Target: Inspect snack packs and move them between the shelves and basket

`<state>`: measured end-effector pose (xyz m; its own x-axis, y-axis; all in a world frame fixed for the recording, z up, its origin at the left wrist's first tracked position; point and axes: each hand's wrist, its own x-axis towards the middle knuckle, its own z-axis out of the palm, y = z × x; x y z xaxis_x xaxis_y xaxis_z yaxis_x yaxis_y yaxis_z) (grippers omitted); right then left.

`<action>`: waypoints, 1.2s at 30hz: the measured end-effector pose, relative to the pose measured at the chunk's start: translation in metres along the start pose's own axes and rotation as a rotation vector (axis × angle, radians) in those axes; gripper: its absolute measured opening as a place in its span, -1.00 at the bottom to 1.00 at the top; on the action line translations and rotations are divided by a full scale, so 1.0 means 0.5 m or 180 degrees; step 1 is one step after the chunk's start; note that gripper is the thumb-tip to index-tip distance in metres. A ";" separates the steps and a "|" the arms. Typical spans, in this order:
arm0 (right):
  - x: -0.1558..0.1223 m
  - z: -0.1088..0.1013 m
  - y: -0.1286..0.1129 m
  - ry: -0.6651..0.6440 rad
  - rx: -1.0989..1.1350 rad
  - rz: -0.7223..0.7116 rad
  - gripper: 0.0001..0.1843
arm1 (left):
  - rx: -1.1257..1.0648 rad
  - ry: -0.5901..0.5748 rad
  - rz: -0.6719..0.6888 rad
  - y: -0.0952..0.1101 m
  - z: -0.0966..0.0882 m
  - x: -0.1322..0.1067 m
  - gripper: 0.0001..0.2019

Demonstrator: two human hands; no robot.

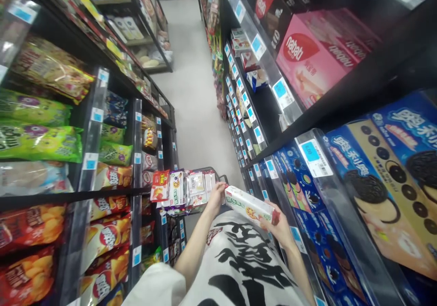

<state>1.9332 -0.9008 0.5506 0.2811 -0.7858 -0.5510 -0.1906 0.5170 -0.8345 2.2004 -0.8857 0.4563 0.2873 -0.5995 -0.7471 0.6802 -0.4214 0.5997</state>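
Note:
A long white cookie packet (249,206) with red ends and a cookie picture is held in front of my body, tilted down to the right. My left hand (217,196) grips its left end, fingers closed. At the other end, my right hand (277,226) is wrapped around the red tip. Just left of my left hand, a heap of packaged snacks lies on a cart: a red packet (160,186), a white and purple cookie packet (176,187) and a pale packet (195,185) among them.
Shelves of bagged snacks, such as green bags (37,140) and red chip bags (30,269), line the left. On the right shelves stand blue cookie boxes (375,183) and a pink wafer box (303,55). A pale aisle floor (189,69) runs ahead between them.

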 end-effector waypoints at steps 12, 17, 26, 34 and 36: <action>0.056 0.017 -0.034 0.0041 0.0028 -0.0381 -0.26 | -0.0644 0.0321 0.0399 0.077 0.061 0.001 -0.79; 0.093 0.021 -0.057 -0.0105 -0.0380 -0.0526 -0.31 | -0.0812 0.0483 0.0203 0.103 0.057 0.016 -0.84; 0.163 0.050 -0.158 -0.0333 -0.1193 -0.0989 -0.41 | -0.0644 0.0293 0.0128 0.197 0.144 0.176 -0.71; 0.411 0.200 -0.266 0.0503 -0.0651 -0.0882 -0.40 | -0.0054 -0.0027 0.0560 0.405 0.156 0.397 -0.73; 0.507 0.260 -0.315 0.0916 -0.0264 -0.0695 -0.35 | 0.0180 -0.0219 0.0557 0.501 0.127 0.454 -0.72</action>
<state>2.1570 -1.1373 0.5416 0.0499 -0.9439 -0.3265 -0.2342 0.3067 -0.9225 2.3932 -1.1706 0.4555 0.3497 -0.7113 -0.6097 0.5843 -0.3431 0.7354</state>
